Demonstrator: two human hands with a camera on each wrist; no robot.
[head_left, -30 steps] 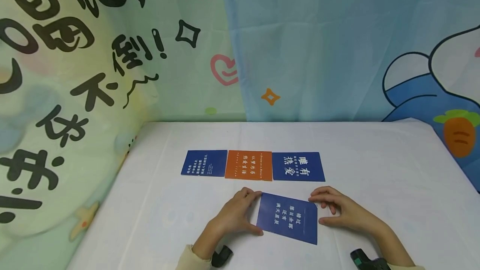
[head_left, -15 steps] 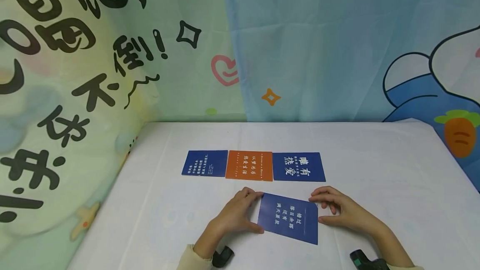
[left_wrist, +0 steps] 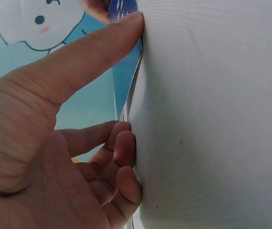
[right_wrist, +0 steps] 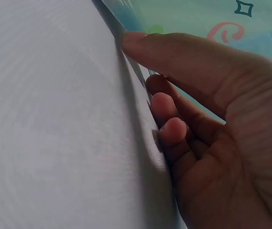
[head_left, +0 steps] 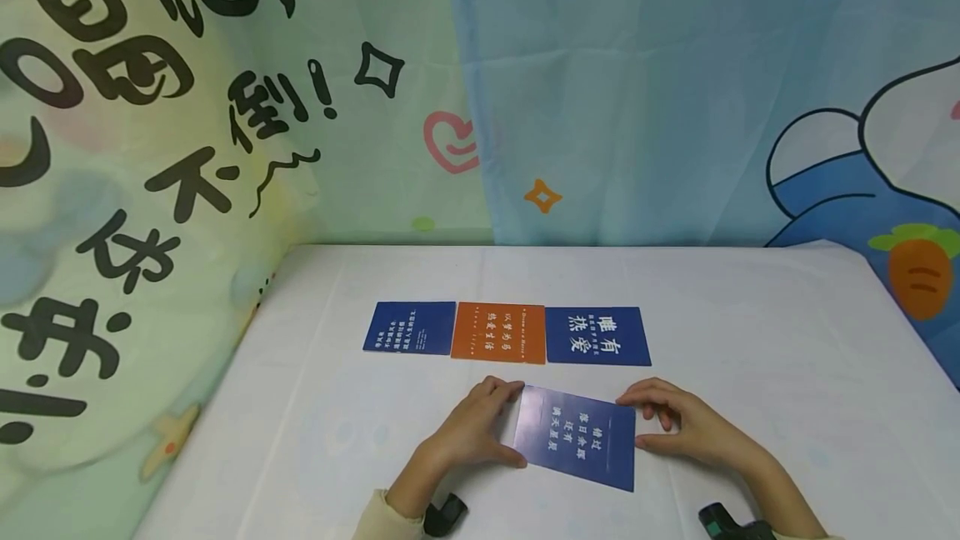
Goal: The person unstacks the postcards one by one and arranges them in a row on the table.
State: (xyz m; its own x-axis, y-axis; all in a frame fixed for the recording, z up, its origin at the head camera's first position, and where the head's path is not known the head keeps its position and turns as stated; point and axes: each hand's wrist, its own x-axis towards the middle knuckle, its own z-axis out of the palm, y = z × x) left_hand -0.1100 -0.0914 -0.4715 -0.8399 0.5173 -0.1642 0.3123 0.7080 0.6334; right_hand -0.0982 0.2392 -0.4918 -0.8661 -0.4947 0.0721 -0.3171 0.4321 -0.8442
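Observation:
A blue card (head_left: 573,440) with white lettering lies slightly turned between my two hands, close above or on the white cloth. My left hand (head_left: 468,423) holds its left side, index fingertip at the upper corner and thumb at the lower one. In the left wrist view, the card (left_wrist: 124,71) spans thumb to index finger, while the other fingers of the left hand (left_wrist: 55,133) curl by the cloth. At the card's right side, my right hand (head_left: 693,423) has its index finger at the upper corner and its thumb against the edge. The right wrist view shows the right hand (right_wrist: 212,109) from below.
Behind the held card lies a row of three cards: a blue one (head_left: 409,327), an orange one (head_left: 498,332) and another blue one (head_left: 597,336). They rest on a white-covered table (head_left: 750,315). A printed cloth backdrop (head_left: 637,90) rises along the back and left.
The held card's left part looks brighter now, so its tilt has shifted slightly. Both hands keep almost the same place.

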